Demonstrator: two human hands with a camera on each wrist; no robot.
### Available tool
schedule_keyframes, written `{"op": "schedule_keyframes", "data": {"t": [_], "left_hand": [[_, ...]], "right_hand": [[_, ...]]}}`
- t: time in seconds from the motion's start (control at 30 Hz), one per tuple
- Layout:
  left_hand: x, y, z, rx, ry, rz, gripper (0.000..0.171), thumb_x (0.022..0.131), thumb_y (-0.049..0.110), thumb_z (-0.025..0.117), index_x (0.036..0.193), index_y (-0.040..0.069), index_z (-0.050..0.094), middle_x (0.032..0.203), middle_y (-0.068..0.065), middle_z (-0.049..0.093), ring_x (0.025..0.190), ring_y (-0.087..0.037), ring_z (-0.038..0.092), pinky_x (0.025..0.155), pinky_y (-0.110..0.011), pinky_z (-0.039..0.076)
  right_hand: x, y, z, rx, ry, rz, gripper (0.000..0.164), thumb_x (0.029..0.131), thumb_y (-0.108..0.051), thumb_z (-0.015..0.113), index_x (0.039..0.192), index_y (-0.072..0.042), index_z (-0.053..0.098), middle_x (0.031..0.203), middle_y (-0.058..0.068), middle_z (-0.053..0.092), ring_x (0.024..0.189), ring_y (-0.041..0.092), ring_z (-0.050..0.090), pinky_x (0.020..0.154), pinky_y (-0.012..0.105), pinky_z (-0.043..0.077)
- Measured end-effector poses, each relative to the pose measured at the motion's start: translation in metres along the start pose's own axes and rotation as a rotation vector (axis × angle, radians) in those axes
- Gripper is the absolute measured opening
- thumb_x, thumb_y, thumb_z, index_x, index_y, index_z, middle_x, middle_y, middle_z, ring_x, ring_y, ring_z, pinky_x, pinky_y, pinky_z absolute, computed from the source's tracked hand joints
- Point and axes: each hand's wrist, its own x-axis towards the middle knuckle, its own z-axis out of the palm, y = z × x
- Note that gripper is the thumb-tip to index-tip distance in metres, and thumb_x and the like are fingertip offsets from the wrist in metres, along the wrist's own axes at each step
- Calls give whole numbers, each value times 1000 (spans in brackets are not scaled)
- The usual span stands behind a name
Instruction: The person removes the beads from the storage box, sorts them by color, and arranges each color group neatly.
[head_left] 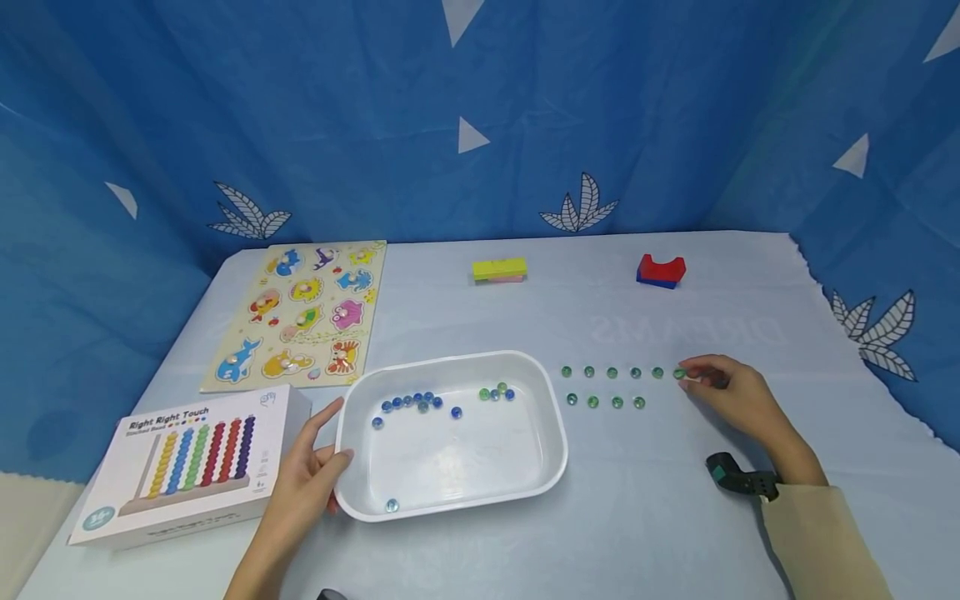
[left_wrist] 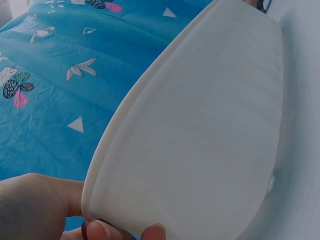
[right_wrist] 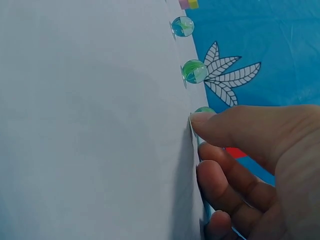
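My left hand (head_left: 303, 471) grips the left rim of a white plastic tray (head_left: 450, 507), thumb over the edge and other fingers beneath. Blue marbles (head_left: 418, 399) cluster at the tray's upper left, green and blue marbles (head_left: 500, 392) at its upper right, and one pale marble (head_left: 392, 506) sits near the front wall. To the right of the tray, my right hand (head_left: 731, 396) pinches a green marble (head_left: 679, 373) between thumb and fingertips, at the right end of a row of green marbles (head_left: 612, 372). A shorter row of marbles (head_left: 617, 402) lies in front of that one.
A boxed bead toy (head_left: 195, 467) lies left of the tray, with an animal puzzle board (head_left: 300, 317) behind it. At the back stand a yellow block (head_left: 499, 268) on a pink one and a red arched block (head_left: 662, 268) on a blue one. A blue curtain (head_left: 480, 117) hangs behind the table.
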Motion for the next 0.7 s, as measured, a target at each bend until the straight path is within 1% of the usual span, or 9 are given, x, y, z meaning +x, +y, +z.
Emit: {"op": "schedule_keyframes", "data": {"t": [0.07, 0.23, 0.37, 0.5, 0.6, 0.7], "left_hand": [[0, 0, 0, 1, -2, -1, 59, 89, 5, 47, 140, 27, 26, 76, -17, 65, 37, -15, 47, 37, -27, 42], [0, -1, 0, 6, -4, -6, 59, 89, 6, 47, 140, 28, 26, 78, -17, 66, 38, -16, 47, 37, -28, 42], [0, -1, 0, 5, -6, -3, 59, 89, 6, 47, 140, 29, 26, 77, -16, 66, 38, -16, 47, 38, -28, 42], [0, -1, 0, -1, -6, 5, 59, 89, 5, 47, 139, 28, 26, 75, -16, 65, 38, -16, 47, 37, -28, 42], [0, -1, 0, 0, -6, 3, 59, 89, 5, 47, 139, 28, 26, 75, -15, 65, 37, -15, 47, 37, -28, 41], [0, 0, 0, 3, -5, -2, 59, 89, 5, 47, 139, 29, 26, 75, -16, 65, 37, -15, 46, 37, -28, 41]], "right_hand": [[0, 0, 0, 1, 2, -1, 30, 82, -28, 64, 106, -10, 64, 89, 9, 60, 71, 7, 46, 56, 19, 39], [0, -4, 1, 3, 7, -22, 34, 82, -32, 64, 108, -10, 64, 95, 13, 61, 76, 13, 48, 57, 18, 40], [0, -6, 2, -3, 16, -47, 31, 82, -29, 64, 106, -10, 65, 97, 13, 61, 77, 16, 48, 58, 18, 40], [0, -4, 2, -7, 33, -61, 24, 83, -24, 63, 103, -10, 67, 96, 12, 62, 75, 10, 47, 57, 18, 40], [1, -3, 2, -7, 48, -74, 23, 83, -22, 63, 102, -10, 68, 94, 11, 63, 71, 2, 45, 57, 18, 40], [1, -1, 3, -10, 58, -78, 22, 83, -22, 63, 101, -10, 68, 91, 10, 64, 69, -2, 43, 56, 19, 40]]}}
